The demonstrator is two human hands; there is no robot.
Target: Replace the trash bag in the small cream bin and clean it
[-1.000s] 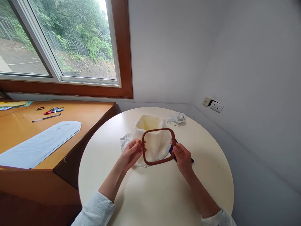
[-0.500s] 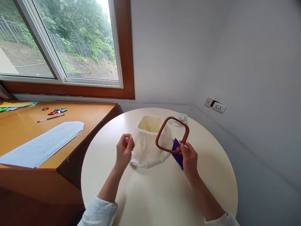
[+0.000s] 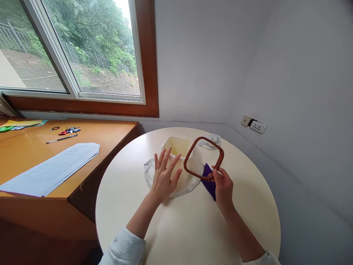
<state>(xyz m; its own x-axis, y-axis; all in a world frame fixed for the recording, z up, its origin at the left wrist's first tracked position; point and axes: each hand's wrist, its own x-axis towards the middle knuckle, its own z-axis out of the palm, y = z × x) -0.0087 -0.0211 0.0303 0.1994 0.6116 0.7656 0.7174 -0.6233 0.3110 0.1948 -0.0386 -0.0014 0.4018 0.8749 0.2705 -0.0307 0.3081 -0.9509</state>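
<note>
A small trash bin (image 3: 190,162), lined with a thin white bag, stands on the round table. The bag is folded over its rim and spreads out at the base. My left hand (image 3: 164,178) is open, fingers spread, in front of the bin and covering part of it; whether it touches the bag I cannot tell. My right hand (image 3: 223,186) pinches a brown rounded-square bin ring (image 3: 190,152) by its lower right corner, holding it tilted up beside the bin. Behind that hand lies a dark purple cloth-like piece (image 3: 209,186), partly hidden.
A crumpled white plastic bag (image 3: 214,140) lies at the back of the round table (image 3: 248,184). To the left is a wooden desk (image 3: 110,129) with papers (image 3: 60,165), a pen (image 3: 62,138) and keys (image 3: 70,130). Wall sockets (image 3: 258,127) sit at right.
My left hand has opened from closed fingers and moved right, in front of the bin. The bag's left side now spreads out on the table. My right hand keeps the ring nearly still.
</note>
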